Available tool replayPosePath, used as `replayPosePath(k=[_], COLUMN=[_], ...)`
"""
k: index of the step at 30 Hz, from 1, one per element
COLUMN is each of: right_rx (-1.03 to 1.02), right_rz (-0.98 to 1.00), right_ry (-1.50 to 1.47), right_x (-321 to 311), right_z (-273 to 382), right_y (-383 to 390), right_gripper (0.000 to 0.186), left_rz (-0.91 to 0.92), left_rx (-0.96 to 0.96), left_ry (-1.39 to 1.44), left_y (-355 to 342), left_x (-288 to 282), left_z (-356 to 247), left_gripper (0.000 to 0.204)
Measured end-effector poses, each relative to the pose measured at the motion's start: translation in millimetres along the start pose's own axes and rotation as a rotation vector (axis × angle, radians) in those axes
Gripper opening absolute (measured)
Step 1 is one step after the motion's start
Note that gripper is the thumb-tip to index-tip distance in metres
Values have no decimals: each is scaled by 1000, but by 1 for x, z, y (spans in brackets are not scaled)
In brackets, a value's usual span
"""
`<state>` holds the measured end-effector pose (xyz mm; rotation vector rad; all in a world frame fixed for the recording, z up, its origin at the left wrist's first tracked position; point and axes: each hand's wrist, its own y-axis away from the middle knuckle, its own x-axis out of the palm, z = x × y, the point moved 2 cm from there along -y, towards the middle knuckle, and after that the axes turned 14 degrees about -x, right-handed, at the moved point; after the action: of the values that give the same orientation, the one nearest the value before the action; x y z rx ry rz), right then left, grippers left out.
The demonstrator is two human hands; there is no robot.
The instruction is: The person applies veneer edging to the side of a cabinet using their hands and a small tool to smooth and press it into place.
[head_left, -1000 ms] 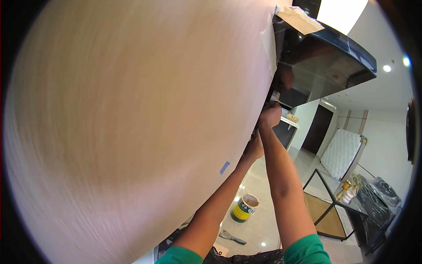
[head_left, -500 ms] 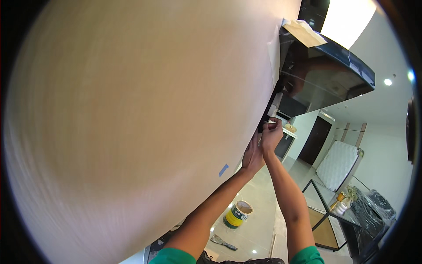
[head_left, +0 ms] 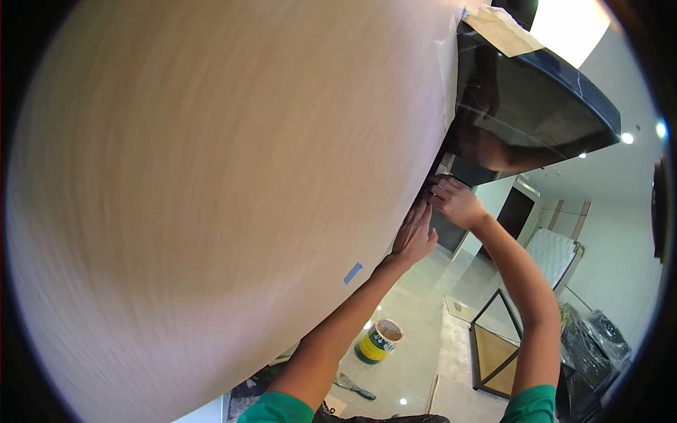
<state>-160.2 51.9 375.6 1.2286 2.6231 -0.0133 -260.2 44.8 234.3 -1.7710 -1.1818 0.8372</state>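
Wood-grain panel (head_left: 233, 176) is filling the left and middle of the view, its right edge running toward a narrow dark gap (head_left: 438, 156) beneath a glossy black slab (head_left: 543, 106). The left hand (head_left: 415, 238) is lying along that edge, its fingers stretching out with nothing visible in them; the right hand (head_left: 457, 203) is resting just above, its fingers bending inward, though whether they are gripping anything I cannot tell. Uneven pressure from the 2 hands could, I judge, be leaving the edge lifted or marked, and a fingertip could be getting pinched, since the hands are hiding the contact. A round yellow-and-dark tub (head_left: 379, 342) and a scraper (head_left: 355, 385) are sitting on the shiny floor (head_left: 405, 303), where a careless step could be knocking them. The panel's tan face is showing fine streaks and 1 piece of blue tape (head_left: 352, 273), while tan paper (head_left: 504, 32) is covering the slab's upper corner. Beyond, a black-framed stand (head_left: 477, 359), a dark plastic-wrapped bundle (head_left: 592, 352) and a white quilted slab-like piece (head_left: 552, 255) are occupying the room, and a dark door (head_left: 516, 213) is standing farther back.
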Motion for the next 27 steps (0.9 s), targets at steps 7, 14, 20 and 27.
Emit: replayPosePath(k=[7,14,20,27], right_rx=[-304,-265,-220,-133], right_rz=[195,148,225,306], right_ry=[74,137,139,116], right_x=[15,33,43,57], right_z=[-35,-36,-37,-37], right_y=[1,-3,-3,0], right_gripper=[19,10,8,9], left_rz=[-44,9,64,78], left_rx=[-22,-17,-39,-38], left_ry=[77,-61,-56,-80], left_y=[0,15,16,15], left_x=[-3,9,6,6], left_z=[-6,13,11,9], left_gripper=[77,76,73,73])
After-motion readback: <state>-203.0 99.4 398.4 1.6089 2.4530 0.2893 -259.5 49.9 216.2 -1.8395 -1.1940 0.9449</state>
